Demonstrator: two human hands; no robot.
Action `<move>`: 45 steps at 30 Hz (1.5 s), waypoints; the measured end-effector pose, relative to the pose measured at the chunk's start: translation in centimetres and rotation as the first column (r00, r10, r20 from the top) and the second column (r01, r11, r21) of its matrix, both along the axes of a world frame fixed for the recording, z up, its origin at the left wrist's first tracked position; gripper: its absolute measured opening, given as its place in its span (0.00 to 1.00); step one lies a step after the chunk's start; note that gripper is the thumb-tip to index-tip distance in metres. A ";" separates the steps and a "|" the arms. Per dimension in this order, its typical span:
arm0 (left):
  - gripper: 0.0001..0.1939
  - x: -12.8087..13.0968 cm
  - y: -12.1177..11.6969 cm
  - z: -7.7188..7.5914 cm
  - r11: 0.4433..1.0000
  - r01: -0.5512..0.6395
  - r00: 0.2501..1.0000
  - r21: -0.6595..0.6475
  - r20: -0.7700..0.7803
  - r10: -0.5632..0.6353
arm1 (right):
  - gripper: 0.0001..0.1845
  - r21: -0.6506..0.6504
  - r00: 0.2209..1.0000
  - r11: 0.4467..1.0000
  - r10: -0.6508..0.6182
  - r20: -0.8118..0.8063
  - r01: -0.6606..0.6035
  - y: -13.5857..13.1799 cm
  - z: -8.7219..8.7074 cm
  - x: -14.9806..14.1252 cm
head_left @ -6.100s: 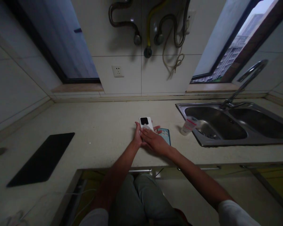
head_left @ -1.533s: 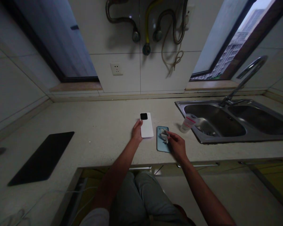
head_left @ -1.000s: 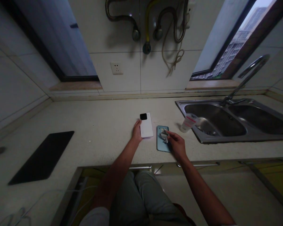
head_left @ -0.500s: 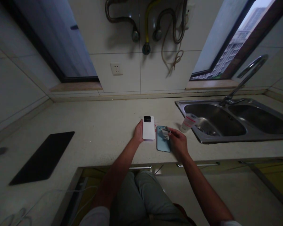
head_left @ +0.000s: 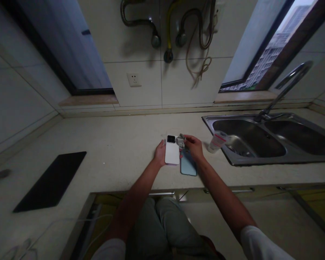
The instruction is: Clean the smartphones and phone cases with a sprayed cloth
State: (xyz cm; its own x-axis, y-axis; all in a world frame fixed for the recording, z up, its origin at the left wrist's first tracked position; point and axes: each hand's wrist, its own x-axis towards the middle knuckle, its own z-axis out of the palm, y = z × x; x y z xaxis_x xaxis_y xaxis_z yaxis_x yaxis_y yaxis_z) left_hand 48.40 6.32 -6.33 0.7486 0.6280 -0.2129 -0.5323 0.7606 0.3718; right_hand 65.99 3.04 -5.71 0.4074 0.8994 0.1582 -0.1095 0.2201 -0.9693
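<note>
My left hand [head_left: 159, 153] is wrapped round a white smartphone [head_left: 172, 151], its back with the dark camera block facing up. Pinched in my right hand [head_left: 194, 146] is a crumpled grey cloth [head_left: 181, 141], at the phone's upper right edge by the camera block. I cannot tell if the cloth touches the phone. Below my right hand a blue-green phone case [head_left: 188, 166] lies on the counter, its upper part covered by the hand.
A clear plastic cup [head_left: 216, 142] with red stripes stands tilted beside the steel double sink [head_left: 234, 162] and its faucet [head_left: 289, 81]. A black flat mat [head_left: 52, 180] lies on the counter [head_left: 119, 151] at left, with a white cable [head_left: 70, 219] nearer me.
My right hand has moved up and left with the cloth, from over the phone case to the phone's upper edge. The phone in my left hand has shifted slightly lower.
</note>
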 end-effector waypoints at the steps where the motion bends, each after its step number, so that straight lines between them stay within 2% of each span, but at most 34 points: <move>1: 0.30 0.0 0.0 0.0 1.000 -0.001 1.000 -0.006 -0.001 0.001 | 0.17 -0.004 1.000 1.000 -0.003 -0.002 0.003 0.3 -0.2 0.0; 14: 0.31 0.2 0.4 -1.0 0.999 0.018 0.996 0.050 -0.084 -0.014 | 0.15 0.001 0.997 1.000 0.019 0.076 -0.019 0.0 -1.2 0.5; 24: 0.26 0.2 1.2 -2.4 0.977 -0.135 0.988 0.166 -0.046 0.144 | 0.16 0.007 0.983 1.000 0.009 0.182 -0.011 -0.2 -1.4 0.6; 31: 0.27 0.1 0.9 -2.2 0.977 -0.107 0.992 0.185 -0.041 0.116 | 0.17 -0.013 0.977 1.000 0.002 0.213 0.000 -0.2 -1.5 0.6; 45: 0.32 -0.2 0.4 -1.5 0.983 -0.068 0.998 0.170 0.001 0.068 | 0.16 0.008 0.986 1.000 0.000 0.167 -0.001 -0.3 -1.1 0.5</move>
State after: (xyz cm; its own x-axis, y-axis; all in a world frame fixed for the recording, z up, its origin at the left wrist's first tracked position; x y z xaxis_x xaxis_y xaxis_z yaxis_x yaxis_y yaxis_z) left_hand 48.21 6.68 -7.86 0.7021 0.7047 -0.1025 -0.5784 0.6483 0.4951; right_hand 66.48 2.75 -6.84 0.3741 0.8981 0.2312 0.0539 0.2278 -0.9722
